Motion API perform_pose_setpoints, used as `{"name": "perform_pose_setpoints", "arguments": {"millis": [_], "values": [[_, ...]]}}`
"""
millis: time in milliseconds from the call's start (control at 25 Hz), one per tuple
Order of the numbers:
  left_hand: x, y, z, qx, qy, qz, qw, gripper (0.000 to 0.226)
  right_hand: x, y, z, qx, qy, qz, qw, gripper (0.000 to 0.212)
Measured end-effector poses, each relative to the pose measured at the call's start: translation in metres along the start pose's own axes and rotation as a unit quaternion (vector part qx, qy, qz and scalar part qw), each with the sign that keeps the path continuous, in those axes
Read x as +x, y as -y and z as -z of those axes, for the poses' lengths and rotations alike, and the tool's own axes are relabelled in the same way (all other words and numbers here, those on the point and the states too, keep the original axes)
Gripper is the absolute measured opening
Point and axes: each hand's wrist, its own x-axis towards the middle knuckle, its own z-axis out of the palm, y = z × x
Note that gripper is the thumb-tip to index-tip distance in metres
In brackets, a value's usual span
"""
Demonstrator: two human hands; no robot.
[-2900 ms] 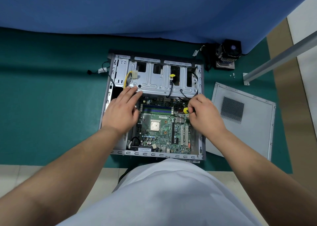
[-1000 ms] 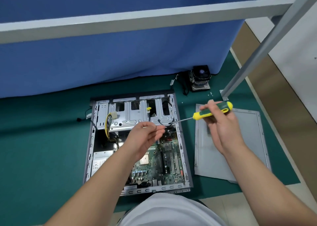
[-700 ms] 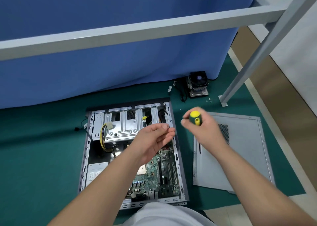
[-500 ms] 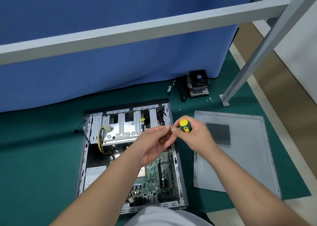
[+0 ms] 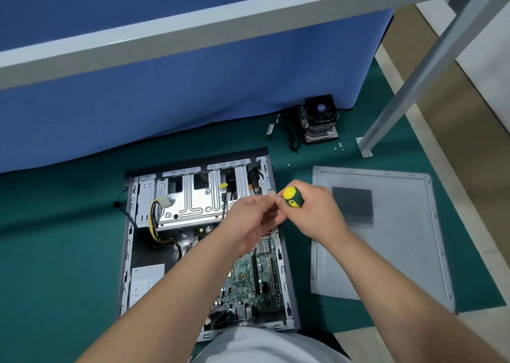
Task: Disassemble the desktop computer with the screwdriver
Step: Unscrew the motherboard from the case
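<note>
The open desktop case (image 5: 129, 252) lies flat on the green mat, with its motherboard (image 5: 260, 277) and silver drive cage (image 5: 190, 197) exposed. Both hands meet in the air above the case's far right corner. My right hand (image 5: 317, 213) grips the screwdriver (image 5: 293, 197) by its yellow-and-green handle, butt end toward me; the shaft is hidden under the hand. My left hand (image 5: 248, 216) has its fingertips pinched together right against the right hand's fingertips, on something tiny that I cannot make out.
The removed side panel (image 5: 386, 252) lies right of the case. A CPU cooler (image 5: 320, 117) with its cable sits at the back by the blue curtain, with loose screws (image 5: 339, 146) beside a grey frame leg (image 5: 408, 95). The power supply (image 5: 145, 280) sits in the case's near left.
Both hands rose off the motherboard. The right hand swung the screwdriver from pointing left to pointing down, then came left until its fingertips met the left hand's.
</note>
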Motion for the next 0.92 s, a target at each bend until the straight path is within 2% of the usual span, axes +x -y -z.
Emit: {"name": "perform_pose_setpoints", "arguments": {"millis": [80,120,160,200,280,360,400,480,600,760,920], "values": [[0.004,-0.003,0.001,0.084,-0.016,-0.056,0.995,0.024,0.008,-0.007,-0.001,-0.002,-0.021,-0.032,0.999,0.018],[0.007,-0.006,0.005,0.162,-0.037,-0.104,0.981,0.024,0.016,-0.013,0.000,-0.016,-0.041,-0.050,0.998,0.020],[0.010,-0.009,0.010,0.256,-0.066,-0.161,0.951,0.022,0.026,-0.021,0.002,-0.033,-0.058,-0.070,0.995,0.022],[0.013,-0.013,0.016,0.354,-0.098,-0.224,0.903,0.021,0.037,-0.032,0.005,-0.048,-0.068,-0.095,0.992,0.024],[0.022,-0.022,0.035,0.521,-0.129,-0.330,0.777,0.027,0.063,-0.055,0.007,-0.075,-0.063,-0.150,0.984,0.025],[0.035,-0.031,0.058,0.644,-0.135,-0.337,0.673,0.046,0.089,-0.076,0.004,-0.104,-0.048,-0.192,0.975,0.023],[0.042,-0.033,0.069,0.687,-0.138,-0.312,0.642,0.055,0.101,-0.085,0.001,-0.120,-0.042,-0.209,0.970,0.021],[0.053,-0.032,0.089,0.720,-0.130,-0.285,0.619,0.064,0.121,-0.099,-0.008,-0.147,-0.023,-0.231,0.961,0.015],[0.061,-0.020,0.106,0.709,-0.112,-0.319,0.618,0.066,0.145,-0.116,-0.022,-0.152,-0.001,-0.262,0.953,0.015],[0.066,-0.012,0.108,0.714,-0.149,-0.347,0.589,0.065,0.164,-0.129,-0.036,-0.170,0.001,-0.286,0.943,0.012],[0.070,-0.009,0.109,0.710,-0.151,-0.356,0.589,0.066,0.171,-0.137,-0.045,-0.182,-0.006,-0.300,0.936,0.015]]}}
